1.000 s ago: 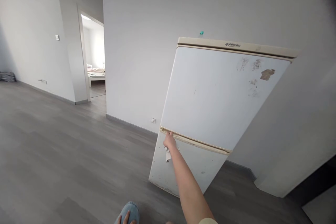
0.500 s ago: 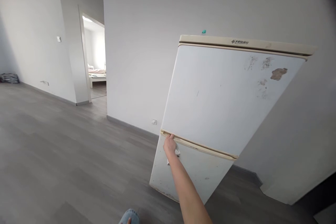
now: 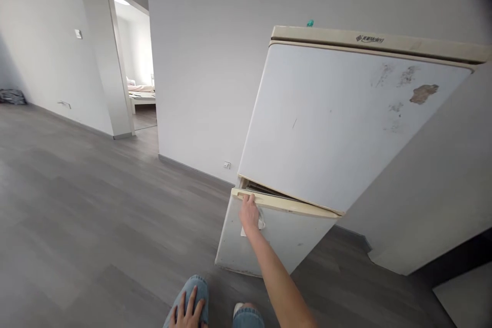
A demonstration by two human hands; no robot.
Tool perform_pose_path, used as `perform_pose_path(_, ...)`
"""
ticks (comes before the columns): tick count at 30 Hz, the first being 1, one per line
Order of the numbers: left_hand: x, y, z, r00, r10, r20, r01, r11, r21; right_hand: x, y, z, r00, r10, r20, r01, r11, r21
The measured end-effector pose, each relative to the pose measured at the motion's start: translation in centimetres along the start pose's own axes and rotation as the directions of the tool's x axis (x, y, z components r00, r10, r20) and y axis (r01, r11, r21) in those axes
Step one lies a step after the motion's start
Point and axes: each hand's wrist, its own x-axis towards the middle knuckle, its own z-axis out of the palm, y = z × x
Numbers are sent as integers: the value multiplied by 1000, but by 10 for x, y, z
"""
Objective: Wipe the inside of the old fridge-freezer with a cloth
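Change first: a second ago the lower door of the fridge sits flush under the upper door. Now its top left corner stands out, and a dark gap shows between the two doors. The lower door is ajar by a crack, widest at the left and closing toward the right. Our view has also dipped, so more of our knees shows.

Right hand: grip closed, fingers hooked over the yellowed top lip of the lower door near its left end. A white cloth is pinned between palm and door face. Its corners stick out beside and below the hand.

Left hand: flat and spread on our knee, on jeans, holding nothing.

Containers: only the lower compartment is cracked open. Through the gap we see darkness and a hint of seal, so we cannot tell the contents. The upper door is shut, so that compartment is unseen. On top of the fridge a green cap pokes up at the back edge. What it belongs to is hidden.

Around: the fridge stands against a white wall on a grey floor. A brown stain marks the upper door near its right corner. A socket sits low on the wall just left of the fridge. A doorway is further left, with a bed beyond.
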Motion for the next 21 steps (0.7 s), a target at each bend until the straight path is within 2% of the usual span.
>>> perform_pose_path(5, -15, -4, 4, 991, 16, -132, -20, 999, -29, -24, 1, -7, 1000, 24, -16, -23, 998, 64)
perform_pose_path(9, -21, -15, 4, 982, 0, -189, -5, 1000, -26, -44, 5, -13, 998, 55, -16, -52, 990, 134)
perform_pose_path(14, -37, -29, 2, 944, -25, -330, 18, 1000, -24, -73, 21, -27, 999, 46, 6, -46, 978, 201)
perform_pose_path(21, -56, -55, 10, 926, -100, -364, 103, 995, -11, -123, 40, -35, 998, 55, -30, -40, 930, 365)
